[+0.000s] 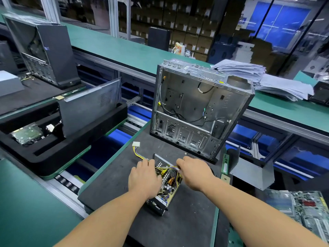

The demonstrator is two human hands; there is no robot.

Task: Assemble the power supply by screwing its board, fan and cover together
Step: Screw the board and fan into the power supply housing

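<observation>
The open power supply (164, 184) lies on the dark mat (187, 220) in front of the empty computer case (199, 107), its board (169, 186) exposed. The left hand (144, 177) rests on its left side, fingers fairly straight; the right hand (194, 172) has fingers curled near the yellow wires (138, 154) (whether it pinches them cannot be told). A loose wire could get trapped under the cover (252, 168), which stands just to the right. No fan or screws can be made out.

Yellow board (170, 190), black foam mat (187, 220)
</observation>
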